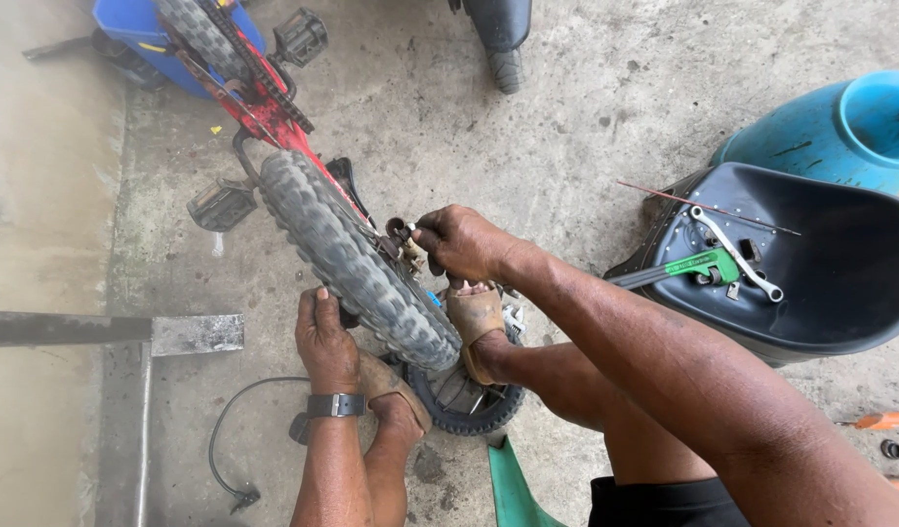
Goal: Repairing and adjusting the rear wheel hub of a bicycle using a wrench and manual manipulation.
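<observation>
The left hand [322, 337] presses flat against the knobby tyre [357, 256] of an upturned red bicycle [259, 98], fingers together. The right hand [464, 242] pinches the axle nut [399, 232] at the wheel's hub; its fingertips hide the nut. Farther right, a black tub [839, 293] holds spanners [737, 256]. The bicycle's front is cut off.

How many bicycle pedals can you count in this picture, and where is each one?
2. One pedal is at the top, right of the chain; the other pedal lies on the concrete, left of the knobby tyre. None look hidden.
</observation>
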